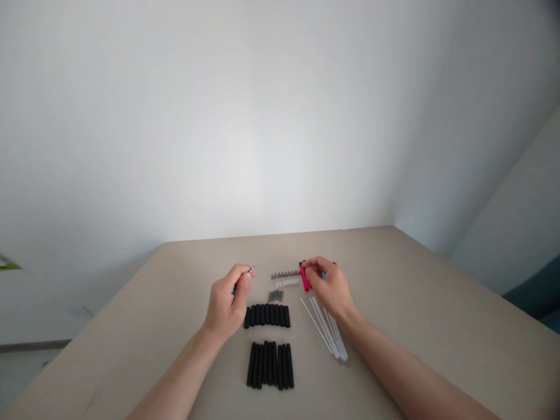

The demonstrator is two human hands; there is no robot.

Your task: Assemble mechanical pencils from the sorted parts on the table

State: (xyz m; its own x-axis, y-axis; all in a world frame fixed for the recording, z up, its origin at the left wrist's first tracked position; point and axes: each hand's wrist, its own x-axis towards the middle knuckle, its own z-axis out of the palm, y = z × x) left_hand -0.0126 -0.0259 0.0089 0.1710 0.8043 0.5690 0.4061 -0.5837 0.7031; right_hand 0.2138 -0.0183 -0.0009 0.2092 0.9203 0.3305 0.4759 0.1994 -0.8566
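My left hand [228, 302] is raised a little above the beige table [415, 303], fingers pinched on a small pen part with a silver tip [251, 270] poking out. My right hand [329, 286] rests at the far end of the parts, fingers closed on a pink pen piece [304, 277] beside other coloured pieces. Between the hands lie a row of silver tips [284, 274], small white pieces [287, 283] and small springs [275, 296]. Two rows of black pen barrels [267, 315] [270, 364] lie nearer to me. White refills [326, 329] lie under my right wrist.
A plain white wall rises behind the table's far edge [280, 235]. The table's right edge runs diagonally toward a dark blue object [540, 297] at the far right. Floor shows at the lower left.
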